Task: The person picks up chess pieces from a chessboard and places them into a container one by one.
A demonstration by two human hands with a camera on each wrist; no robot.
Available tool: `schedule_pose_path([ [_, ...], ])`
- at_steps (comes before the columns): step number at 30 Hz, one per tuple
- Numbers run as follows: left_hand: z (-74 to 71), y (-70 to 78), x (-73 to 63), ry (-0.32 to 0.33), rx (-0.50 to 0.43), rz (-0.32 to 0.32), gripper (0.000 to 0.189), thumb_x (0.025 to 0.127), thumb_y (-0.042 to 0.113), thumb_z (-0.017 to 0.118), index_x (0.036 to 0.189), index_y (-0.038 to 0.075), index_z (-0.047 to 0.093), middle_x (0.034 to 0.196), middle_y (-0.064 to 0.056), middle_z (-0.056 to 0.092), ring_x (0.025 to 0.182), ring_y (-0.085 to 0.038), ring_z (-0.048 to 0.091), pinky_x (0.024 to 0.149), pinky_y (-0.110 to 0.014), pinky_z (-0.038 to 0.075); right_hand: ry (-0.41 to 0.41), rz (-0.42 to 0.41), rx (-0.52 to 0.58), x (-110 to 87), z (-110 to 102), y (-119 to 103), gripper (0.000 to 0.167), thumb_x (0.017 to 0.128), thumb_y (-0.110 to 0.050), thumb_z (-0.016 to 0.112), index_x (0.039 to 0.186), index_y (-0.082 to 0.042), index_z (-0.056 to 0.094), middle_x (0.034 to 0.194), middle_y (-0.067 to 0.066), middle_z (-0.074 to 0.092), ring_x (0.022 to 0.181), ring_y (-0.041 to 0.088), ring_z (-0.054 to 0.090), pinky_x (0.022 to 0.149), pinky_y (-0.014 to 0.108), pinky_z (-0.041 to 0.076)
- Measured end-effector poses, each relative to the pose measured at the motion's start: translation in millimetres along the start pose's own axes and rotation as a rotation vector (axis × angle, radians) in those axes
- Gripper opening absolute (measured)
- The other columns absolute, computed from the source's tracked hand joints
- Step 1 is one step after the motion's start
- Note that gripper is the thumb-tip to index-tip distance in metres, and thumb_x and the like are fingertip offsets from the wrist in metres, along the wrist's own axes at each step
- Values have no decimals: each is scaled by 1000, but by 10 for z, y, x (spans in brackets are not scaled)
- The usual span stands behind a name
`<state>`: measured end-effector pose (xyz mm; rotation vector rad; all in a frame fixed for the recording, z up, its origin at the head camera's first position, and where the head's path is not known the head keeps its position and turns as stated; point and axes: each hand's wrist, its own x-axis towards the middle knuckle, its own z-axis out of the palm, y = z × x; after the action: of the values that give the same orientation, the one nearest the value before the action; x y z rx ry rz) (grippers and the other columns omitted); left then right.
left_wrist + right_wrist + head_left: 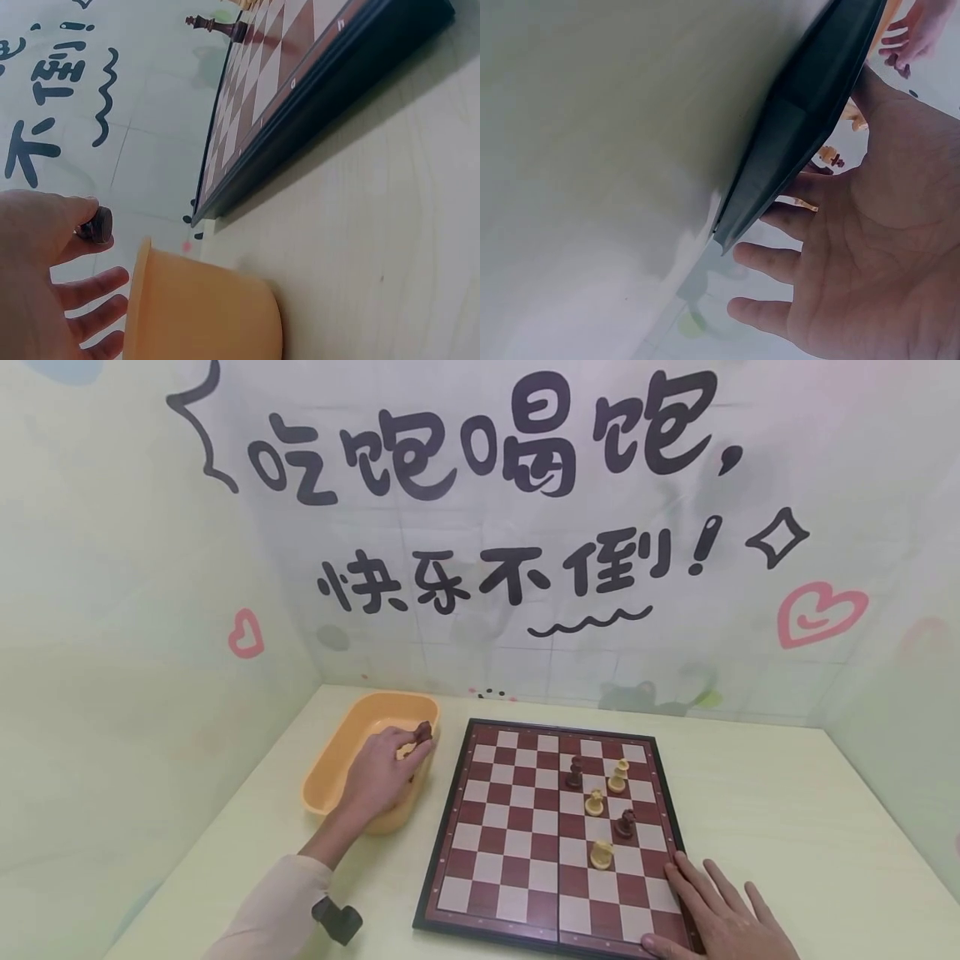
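My left hand point(381, 770) is above the right side of a yellow-orange plastic tub point(330, 764), pinching a dark brown chess piece point(423, 732) between thumb and forefinger. In the left wrist view only the round base of that chess piece point(97, 225) shows; its other fingers are loosely extended. My right hand point(723, 906) rests with spread, straight fingers on the near right edge of the chessboard point(517, 842). On the board's right half stand two dark pieces, one a dark piece point(573, 773) farther back, and several cream pieces, among them a cream piece point(602, 855) nearest me.
The board lies on a pale wooden table point(810, 810), to the right of the tub. Behind rises a printed backdrop point(480, 652) with large black characters, and pale sheets close off both sides. A black strap piece point(337, 920) sits at the left wrist.
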<state>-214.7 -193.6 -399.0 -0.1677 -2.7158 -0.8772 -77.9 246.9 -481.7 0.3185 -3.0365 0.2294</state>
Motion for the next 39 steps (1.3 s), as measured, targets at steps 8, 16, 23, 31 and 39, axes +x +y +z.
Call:
schedule_pose_path([
  [8, -73, -172, -16, -6, 10, -3, 43, 102, 39, 63, 119, 2, 74, 118, -15, 70, 114, -38, 62, 91, -55, 49, -55, 11, 21, 30, -50, -34, 102, 78, -82, 61, 146, -6, 54, 150, 14, 48, 134, 46, 42, 103, 74, 29],
  [16, -193, -280, -12, -1, 8, -18, 49, 103, 40, 61, 122, -4, 70, 125, -22, 65, 119, -44, 59, 95, -59, 47, -66, -1, 26, 34, -77, -45, 101, 78, -80, 63, 146, -6, 54, 150, 15, 48, 133, 47, 43, 101, 74, 30],
  [23, -221, -354, -28, -12, 37, -34, 55, 103, 44, 59, 124, -5, 69, 126, -23, 64, 120, -44, 57, 96, -59, 46, -67, 5, 19, 33, -80, -42, 101, 78, -80, 63, 146, -6, 54, 150, 15, 48, 133, 47, 43, 102, 74, 30],
  [31, -190, -378, -55, -35, 18, -79, 50, 103, 45, 56, 130, 4, 68, 130, -17, 64, 124, -40, 55, 99, -58, 44, -71, 13, 24, 30, -81, -43, 101, 78, -80, 63, 146, -6, 54, 150, 15, 48, 133, 47, 43, 102, 74, 29],
  [39, -198, -350, -50, -45, -4, -113, 50, 103, 44, 54, 131, 4, 65, 134, -17, 62, 125, -39, 54, 100, -57, 43, -72, 16, 23, 18, -77, -39, 101, 78, -79, 64, 147, -6, 53, 150, 15, 47, 133, 47, 44, 102, 74, 30],
])
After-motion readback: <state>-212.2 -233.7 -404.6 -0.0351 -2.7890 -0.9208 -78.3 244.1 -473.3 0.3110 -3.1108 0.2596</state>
